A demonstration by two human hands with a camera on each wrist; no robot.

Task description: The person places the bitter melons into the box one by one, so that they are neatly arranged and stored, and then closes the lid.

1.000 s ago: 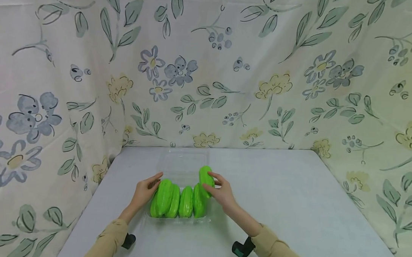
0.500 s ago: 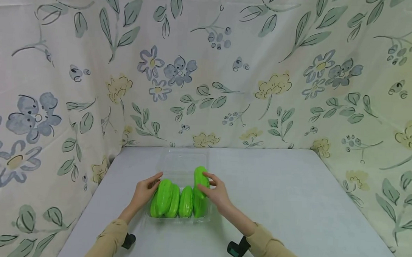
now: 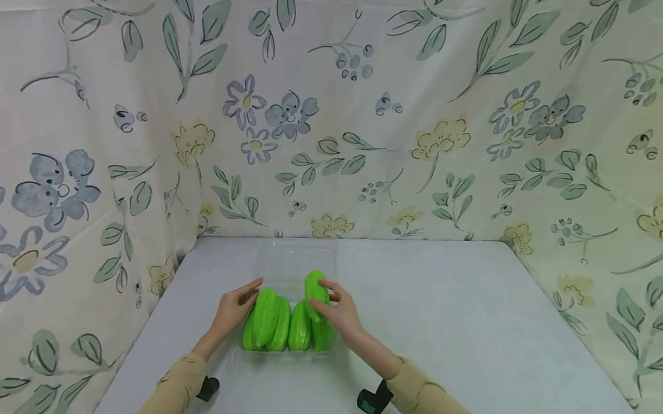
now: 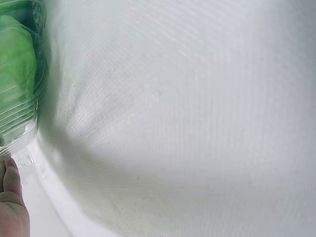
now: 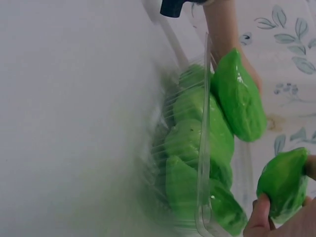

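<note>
A clear plastic box (image 3: 282, 355) holds several glossy, ribbed green cucumber-like vegetables (image 3: 300, 331) in a row. One more (image 3: 265, 320) lies on top at the left. My right hand (image 3: 343, 314) pinches another green cucumber-like vegetable (image 3: 314, 285) between thumb and fingers, above the right part of the box. The right wrist view shows this vegetable (image 5: 284, 182) apart from those inside. At the box's left side, my left hand (image 3: 230, 311) holds its edge. In the left wrist view, fingers (image 4: 12, 177) touch the box corner (image 4: 22, 111); the thumb is hidden there.
The box's clear lid (image 3: 299, 261) lies folded back behind it. A white tabletop (image 3: 442, 320) extends around the box, wider on the right. Floral cloth (image 3: 335, 109) hangs behind and at both sides.
My right hand has moved left with the held vegetable, from the box's right edge to over the vegetables at its right end. The left hand stays at the box.
</note>
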